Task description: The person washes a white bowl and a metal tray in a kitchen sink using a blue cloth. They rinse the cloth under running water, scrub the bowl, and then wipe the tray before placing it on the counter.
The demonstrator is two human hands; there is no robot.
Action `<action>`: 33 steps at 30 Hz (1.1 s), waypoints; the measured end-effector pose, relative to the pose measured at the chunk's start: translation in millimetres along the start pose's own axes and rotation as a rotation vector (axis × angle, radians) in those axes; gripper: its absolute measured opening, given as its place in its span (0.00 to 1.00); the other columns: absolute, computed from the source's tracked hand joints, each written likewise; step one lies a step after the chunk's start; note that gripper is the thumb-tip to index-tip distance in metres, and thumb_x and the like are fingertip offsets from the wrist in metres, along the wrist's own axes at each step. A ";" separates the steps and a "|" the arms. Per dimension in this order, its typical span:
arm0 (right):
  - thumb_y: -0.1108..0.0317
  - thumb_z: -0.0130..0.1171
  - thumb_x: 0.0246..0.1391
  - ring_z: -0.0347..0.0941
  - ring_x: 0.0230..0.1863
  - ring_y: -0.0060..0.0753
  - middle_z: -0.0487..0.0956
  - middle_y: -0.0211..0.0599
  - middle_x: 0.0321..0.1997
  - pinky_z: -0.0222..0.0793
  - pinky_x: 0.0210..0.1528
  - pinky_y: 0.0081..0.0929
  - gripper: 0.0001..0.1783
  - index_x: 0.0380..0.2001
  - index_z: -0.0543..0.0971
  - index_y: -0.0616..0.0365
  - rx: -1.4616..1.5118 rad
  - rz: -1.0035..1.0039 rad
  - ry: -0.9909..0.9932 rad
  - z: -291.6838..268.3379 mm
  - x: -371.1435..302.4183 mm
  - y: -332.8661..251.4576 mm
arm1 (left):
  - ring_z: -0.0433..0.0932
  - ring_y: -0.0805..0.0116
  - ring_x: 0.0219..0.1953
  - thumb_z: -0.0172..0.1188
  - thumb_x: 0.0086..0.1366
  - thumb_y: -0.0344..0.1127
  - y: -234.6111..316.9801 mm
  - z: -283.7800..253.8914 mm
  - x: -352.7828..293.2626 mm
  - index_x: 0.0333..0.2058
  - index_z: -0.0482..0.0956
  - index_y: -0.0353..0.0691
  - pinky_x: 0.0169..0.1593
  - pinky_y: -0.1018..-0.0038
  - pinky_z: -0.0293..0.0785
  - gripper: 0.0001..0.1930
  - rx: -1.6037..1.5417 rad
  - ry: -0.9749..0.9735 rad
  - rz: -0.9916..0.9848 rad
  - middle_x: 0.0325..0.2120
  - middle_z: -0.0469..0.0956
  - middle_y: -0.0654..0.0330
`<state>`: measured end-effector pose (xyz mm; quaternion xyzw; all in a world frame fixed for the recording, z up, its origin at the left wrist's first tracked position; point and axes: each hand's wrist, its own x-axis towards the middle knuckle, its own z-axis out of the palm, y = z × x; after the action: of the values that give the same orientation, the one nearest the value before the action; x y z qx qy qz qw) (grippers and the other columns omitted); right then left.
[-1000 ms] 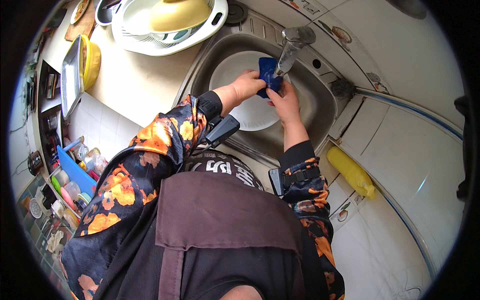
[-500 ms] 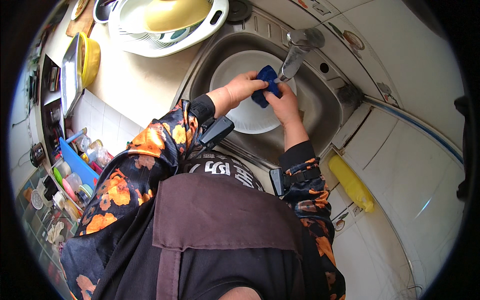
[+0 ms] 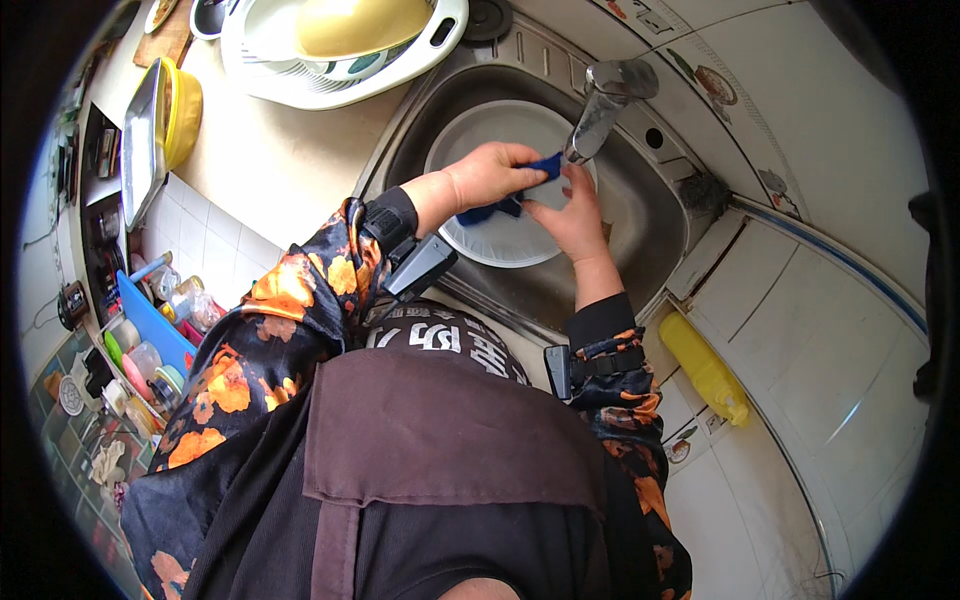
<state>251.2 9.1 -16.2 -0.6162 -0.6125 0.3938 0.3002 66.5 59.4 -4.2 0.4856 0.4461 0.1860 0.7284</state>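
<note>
A dark blue cloth point(image 3: 487, 213) is gripped in my left hand point(image 3: 490, 178), bunched under the palm with one end poking out past the fingertips below the faucet. My right hand point(image 3: 573, 228) is close beside it, thumb and fingers apart; its thumb tip is near the cloth's edge, and I cannot tell whether they touch. Under both hands a round white basin point(image 3: 520, 255) sits in the metal sink point(image 3: 640, 230). The faucet point(image 3: 600, 110) points down just above my right fingertips. Whether water runs is too unclear to tell.
A white dish rack point(image 3: 330, 98) with a yellow bowl point(image 3: 362, 28) stands on the counter left of the sink. Farther left are a yellow container point(image 3: 183, 115) and a blue bin point(image 3: 155, 320). A dark scrubber point(image 3: 703, 192) lies at the sink's right corner; a yellow bottle point(image 3: 700, 365) is nearby.
The cloth was spread between both hands below the faucet. Now it is bunched in my left hand, which has turned palm-down, while my right fingers have come apart from it.
</note>
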 end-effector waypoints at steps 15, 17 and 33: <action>0.73 0.61 0.55 0.71 0.32 0.17 0.78 0.26 0.31 0.69 0.38 0.18 0.07 0.37 0.80 0.62 0.626 0.372 -0.236 -23.8 -29.5 -37.4 | 0.78 0.49 0.41 0.70 0.51 0.41 -20.2 -29.5 -22.6 0.36 0.83 0.45 0.45 0.60 0.73 0.14 1.024 -0.231 0.049 0.35 0.80 0.52; 0.75 0.61 0.54 0.72 0.34 0.16 0.78 0.24 0.33 0.69 0.39 0.18 0.08 0.38 0.80 0.63 0.664 0.351 -0.188 -38.3 -32.6 -40.4 | 0.77 0.49 0.42 0.70 0.51 0.40 -24.1 -38.2 -28.5 0.36 0.84 0.47 0.47 0.60 0.73 0.13 1.092 -0.180 0.099 0.35 0.80 0.52; 0.66 0.67 0.42 0.70 0.57 0.49 0.73 0.49 0.55 0.67 0.58 0.36 0.33 0.56 0.74 0.59 -0.270 0.079 -0.481 -37.0 -50.3 18.7 | 0.72 0.52 0.54 0.70 0.50 0.32 -47.8 -36.9 -48.7 0.49 0.79 0.45 0.57 0.62 0.70 0.24 1.209 -0.179 0.068 0.49 0.74 0.55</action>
<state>295.5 -37.9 -7.4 -0.5627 -0.6886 0.4550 0.0459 2.2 23.1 -28.0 0.8407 0.3942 -0.1185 0.3520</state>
